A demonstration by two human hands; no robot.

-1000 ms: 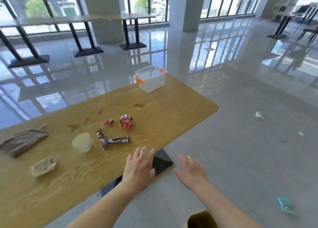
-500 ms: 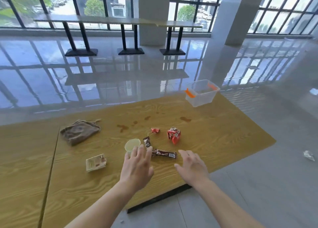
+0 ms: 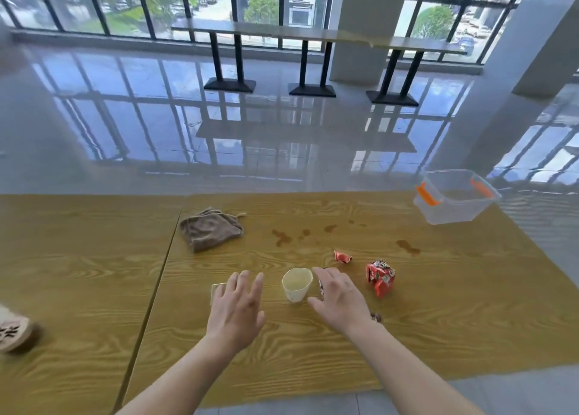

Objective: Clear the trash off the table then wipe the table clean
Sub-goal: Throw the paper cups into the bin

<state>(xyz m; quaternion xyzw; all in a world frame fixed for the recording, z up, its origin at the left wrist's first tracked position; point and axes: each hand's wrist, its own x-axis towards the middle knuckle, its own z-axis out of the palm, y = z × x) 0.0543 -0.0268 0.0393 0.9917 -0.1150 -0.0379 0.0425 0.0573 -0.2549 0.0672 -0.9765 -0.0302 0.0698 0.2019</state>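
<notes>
On the wooden table (image 3: 438, 320) a squashed paper cup (image 3: 296, 284) lies between my two hands. My left hand (image 3: 236, 308) hovers open just left of it and covers most of a small flat carton (image 3: 216, 289). My right hand (image 3: 340, 298) is open right beside the cup, over dark candy wrappers (image 3: 376, 316) that are mostly hidden. A crumpled red packet (image 3: 380, 277) and a small red scrap (image 3: 342, 256) lie to the right. A brown cloth (image 3: 211, 229) sits at the back left. Brown spill stains (image 3: 283, 236) mark the table.
A clear plastic bin (image 3: 456, 196) with orange clips stands at the table's far right corner. A round patterned object (image 3: 14, 331) sits at the left edge. A seam (image 3: 159, 273) splits the tabletop. Beyond lie glossy floor, a pillar and a window counter.
The view swung left and closer to the table. Both hands moved forward over the table and now flank the paper cup, covering the carton and the wrappers.
</notes>
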